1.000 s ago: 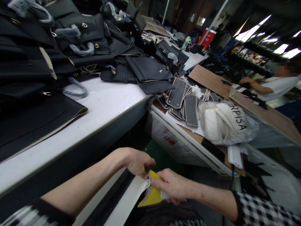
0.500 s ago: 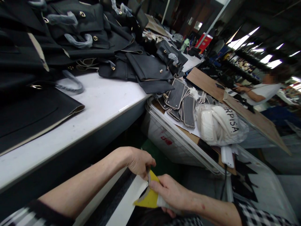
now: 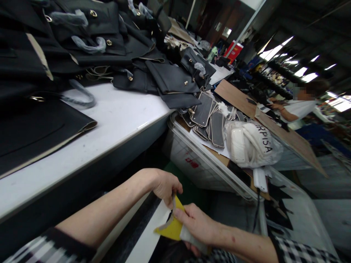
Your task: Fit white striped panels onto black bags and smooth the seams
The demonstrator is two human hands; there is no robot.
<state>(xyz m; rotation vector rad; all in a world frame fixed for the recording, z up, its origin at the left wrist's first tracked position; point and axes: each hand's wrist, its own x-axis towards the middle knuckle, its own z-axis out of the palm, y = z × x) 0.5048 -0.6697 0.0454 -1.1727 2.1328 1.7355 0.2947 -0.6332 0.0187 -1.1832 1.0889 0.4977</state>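
Low in front of me, my left hand point(image 3: 166, 187) bends down with its fingers closed on the upper edge of a yellow sheet-like piece point(image 3: 172, 231). A narrow greyish curled edge runs along that piece. My right hand point(image 3: 197, 223) grips the same yellow piece from the other side, thumb on top and fingers curled beneath. Light grey material point(image 3: 192, 239) shows under the right palm. Below the left wrist, a long white strip point(image 3: 146, 233) slants beside dark material, touching or close behind the yellow piece. I cannot make out exactly what the yellow piece is.
Black leather bags point(image 3: 170, 78) with wrapped handles are heaped on a white table point(image 3: 120, 109) at left. Stacked dark panels point(image 3: 203, 109) and a plastic-wrapped white bundle point(image 3: 246, 142) lie on a white crate point(image 3: 192, 160). Another person point(image 3: 298, 106) stands at far right.
The view has shifted slightly, so the surroundings sit a little further left. Both hands keep hold of the yellow piece, with hardly any movement between them.
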